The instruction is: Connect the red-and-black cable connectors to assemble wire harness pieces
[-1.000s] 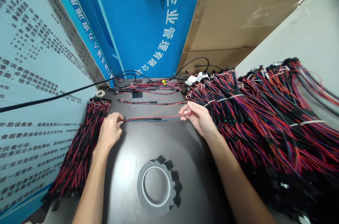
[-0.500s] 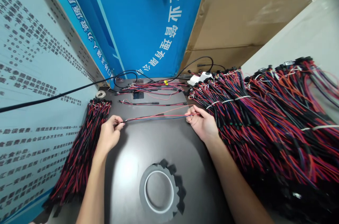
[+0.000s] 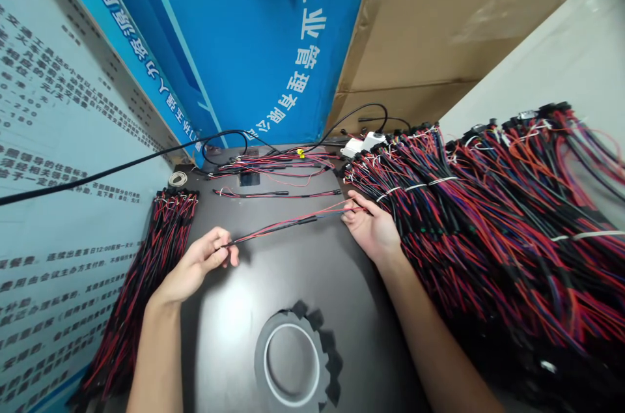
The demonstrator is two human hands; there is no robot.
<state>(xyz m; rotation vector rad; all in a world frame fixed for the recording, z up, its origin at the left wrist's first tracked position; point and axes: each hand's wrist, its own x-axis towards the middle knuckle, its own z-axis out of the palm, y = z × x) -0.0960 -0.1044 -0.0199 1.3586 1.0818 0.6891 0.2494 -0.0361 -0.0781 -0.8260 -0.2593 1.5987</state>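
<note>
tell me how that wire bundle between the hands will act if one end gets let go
The wire bundle would probably droop, since its strands look thin and bow apart. It is likely light, as the fingers of the left hand and right hand pinch just its ends.

bright pale glare on the dark tabletop (image 3: 273,283), soft shadows, wide-angle stretch at edges

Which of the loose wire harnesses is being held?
The nearest harness, strung between left hand and right hand; the others lie farther back on the table.
</note>
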